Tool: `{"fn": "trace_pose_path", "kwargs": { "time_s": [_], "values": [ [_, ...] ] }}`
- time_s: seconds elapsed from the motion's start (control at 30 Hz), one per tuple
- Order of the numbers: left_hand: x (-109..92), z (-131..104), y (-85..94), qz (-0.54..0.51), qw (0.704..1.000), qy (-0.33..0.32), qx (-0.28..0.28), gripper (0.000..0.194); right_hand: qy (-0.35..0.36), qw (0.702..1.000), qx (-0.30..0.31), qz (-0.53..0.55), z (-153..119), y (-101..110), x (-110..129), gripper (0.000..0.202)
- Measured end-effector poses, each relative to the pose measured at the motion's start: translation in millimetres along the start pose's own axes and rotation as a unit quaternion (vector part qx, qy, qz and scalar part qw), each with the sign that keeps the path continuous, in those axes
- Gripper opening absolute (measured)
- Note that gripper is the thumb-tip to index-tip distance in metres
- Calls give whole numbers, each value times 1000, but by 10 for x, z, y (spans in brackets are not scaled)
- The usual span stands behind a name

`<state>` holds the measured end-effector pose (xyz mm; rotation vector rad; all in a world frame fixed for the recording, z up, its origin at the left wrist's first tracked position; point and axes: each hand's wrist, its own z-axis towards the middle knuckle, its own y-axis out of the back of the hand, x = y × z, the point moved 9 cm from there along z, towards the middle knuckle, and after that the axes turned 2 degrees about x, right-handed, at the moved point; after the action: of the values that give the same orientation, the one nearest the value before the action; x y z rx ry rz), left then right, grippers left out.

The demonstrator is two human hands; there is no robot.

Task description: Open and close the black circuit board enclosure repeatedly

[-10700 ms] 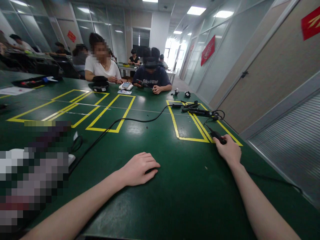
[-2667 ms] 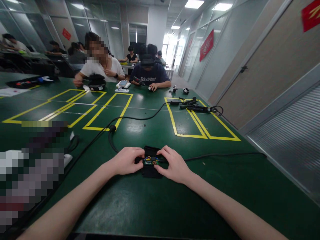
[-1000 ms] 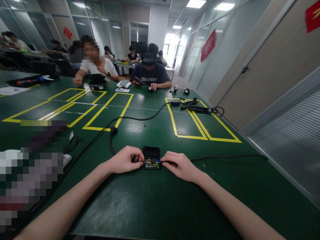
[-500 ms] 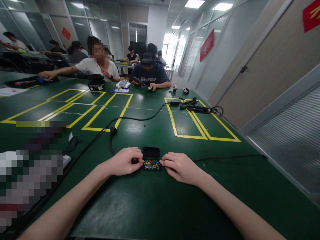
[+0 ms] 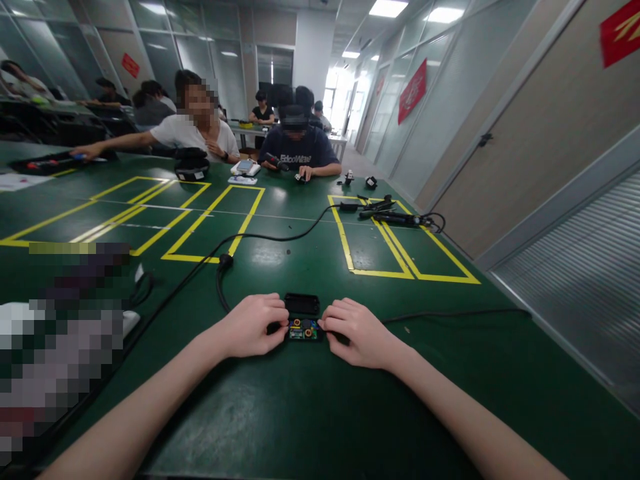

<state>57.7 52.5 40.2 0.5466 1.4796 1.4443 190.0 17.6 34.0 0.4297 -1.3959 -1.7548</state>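
A small circuit board (image 5: 305, 329) with copper-wound coils sits in a shallow black case half on the green table. Just behind it lies the other black case half (image 5: 301, 303), its hollow side up. My left hand (image 5: 256, 325) pinches at the left end of the board, thumb low and fingers curled. At the right end, my right hand (image 5: 356, 333) pinches too, its fingertips against the board's edge. Fingers cover both ends, so the exact grip on board, case or wire ends is hidden. A black cord (image 5: 220, 287) with a plug runs down behind my left hand.
Another black cable (image 5: 460, 313) stretches right from behind my right hand. A long cord (image 5: 280, 238) crosses the table. Black tools and cables (image 5: 395, 215) lie by the yellow tape at right. Two people sit across the table, near a black pouch (image 5: 192, 167).
My left thumb and fingers have shifted slightly at the board's left end; the right fingers have risen a little. The board and case halves stay in place.
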Motion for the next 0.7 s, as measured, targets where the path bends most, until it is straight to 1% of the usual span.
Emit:
{"fn": "trace_pose_path", "kwargs": {
  "time_s": [0.1,0.17,0.23,0.27,0.3,0.33,0.37,0.4,0.47,0.53,0.63,0.7],
  "values": [
    [-7,-11,48,19,999,-22,-28,18,-37,988,-72,133,-28,21,-152,14],
    [41,-8,67,52,998,-1,-48,19,-85,974,-116,176,-63,10,-300,16],
    [138,-4,67,92,992,51,-65,21,-148,967,-146,148,-104,-14,-439,16],
    [206,-9,64,109,987,89,-73,26,-178,965,-150,120,-121,-32,-494,19],
    [269,-20,62,120,981,124,-83,31,-202,964,-147,92,-131,-56,-533,24],
    [309,-24,35,118,979,143,-82,32,-217,964,-137,70,-132,-87,-557,27],
    [331,-23,3,106,980,151,-79,30,-225,965,-125,58,-127,-120,-570,28],
    [345,-21,-27,87,981,153,-77,27,-226,965,-117,59,-119,-148,-576,27],
    [372,-20,-60,33,983,157,-85,20,-227,962,-118,95,-112,-179,-593,20],
    [435,-32,-65,-33,977,183,-104,14,-251,944,-135,165,-131,-196,-653,17],
    [561,-55,-122,-165,950,238,-114,9,-299,893,-164,293,-174,-247,-752,19],
    [613,-58,-176,-263,924,253,-115,12,-317,854,-180,371,-190,-291,-783,23]
  ]
}}
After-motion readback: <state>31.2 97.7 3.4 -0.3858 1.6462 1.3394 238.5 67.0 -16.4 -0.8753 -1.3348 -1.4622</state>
